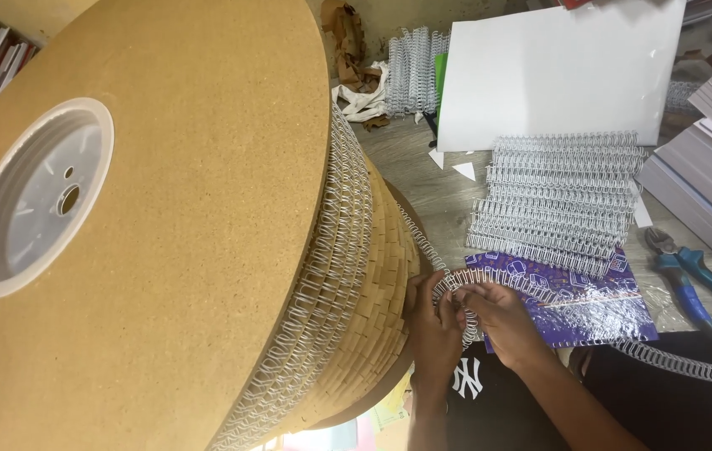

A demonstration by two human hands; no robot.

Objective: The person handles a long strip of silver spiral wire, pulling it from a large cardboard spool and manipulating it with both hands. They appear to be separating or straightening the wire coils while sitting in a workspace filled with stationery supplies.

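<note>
From the head camera, looking down: a huge cardboard spool filled the left half of the view, its flat brown face turned up and left, a white plastic hub set in it. Around its rim ran wound layers of silver binding wire with brown paper interleaf.

And there were the hands, low and centre, right against the spool's near right edge. The left hand was curled shut, fingers pinched on the free strand of binding wire where it came off the spool. The right hand sat just beside it, touching the same strand, fingertips closed on the loops. Both were equally near; the wire lay directly between and over the fingers.

The strand's long axis ran from the spool at far left, down through the hands, then off to the near right, where its loose tail lay across the dark lap. Both wrists came up from the near edge, forearms angled in towards each other.

Just right of the hands a purple printed cover lay on the tabletop. Beyond it, cut wire combs were stacked in rows. Blue-handled cutters rested further right, well apart from either hand. A white sheet leaned at the far side.
</note>
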